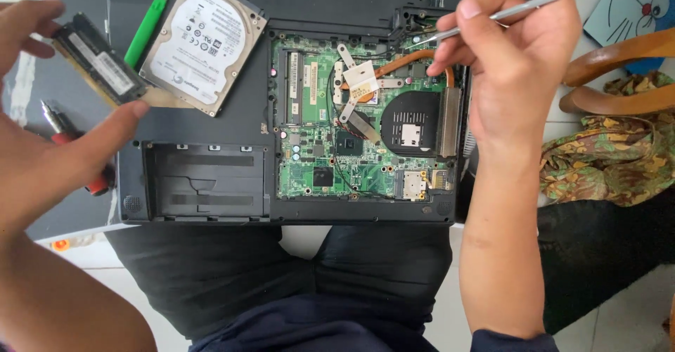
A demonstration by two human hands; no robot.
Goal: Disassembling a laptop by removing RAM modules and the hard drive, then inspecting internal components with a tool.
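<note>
Memory module (98, 67) in left hand (42, 134); metal pick (506, 14) in right hand (513, 56).

head cam | looks straight down, close | over opened laptop (211, 123) on lap

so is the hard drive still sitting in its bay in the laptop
No, the hard drive lies loose on the laptop casing, up beside the green tool, and the bay below it is bare.
</note>
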